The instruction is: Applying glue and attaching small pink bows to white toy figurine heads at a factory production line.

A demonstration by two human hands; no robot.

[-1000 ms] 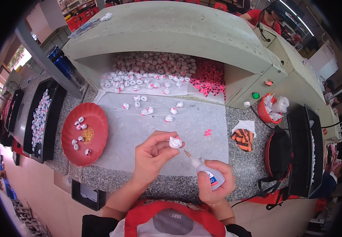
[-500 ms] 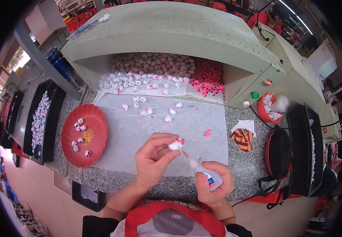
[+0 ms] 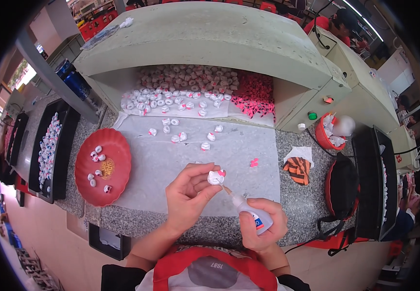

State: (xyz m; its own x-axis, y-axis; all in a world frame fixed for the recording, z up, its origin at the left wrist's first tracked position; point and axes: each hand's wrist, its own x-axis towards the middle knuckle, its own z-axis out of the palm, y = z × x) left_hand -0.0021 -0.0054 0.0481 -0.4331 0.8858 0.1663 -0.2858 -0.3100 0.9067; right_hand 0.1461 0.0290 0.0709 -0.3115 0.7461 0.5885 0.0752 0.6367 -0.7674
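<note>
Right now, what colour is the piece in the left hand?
The piece is mostly white, partly pink, best seen in head view.

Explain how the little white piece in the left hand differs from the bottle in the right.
Look: the white piece is rounded, with a pink patch; the bottle is pale and translucent, tapering to a thin nozzle.
Size: the white piece is clearly smaller than the bottle.
Pose: the left hand pinches the white piece; the right hand grips the tilted bottle around its body.
Both are hand-held.

The bottle (image 3: 257, 215) looks smooth plastic, the sheet (image 3: 171, 157) matt paper, the worktop (image 3: 297, 208) stone.
</note>
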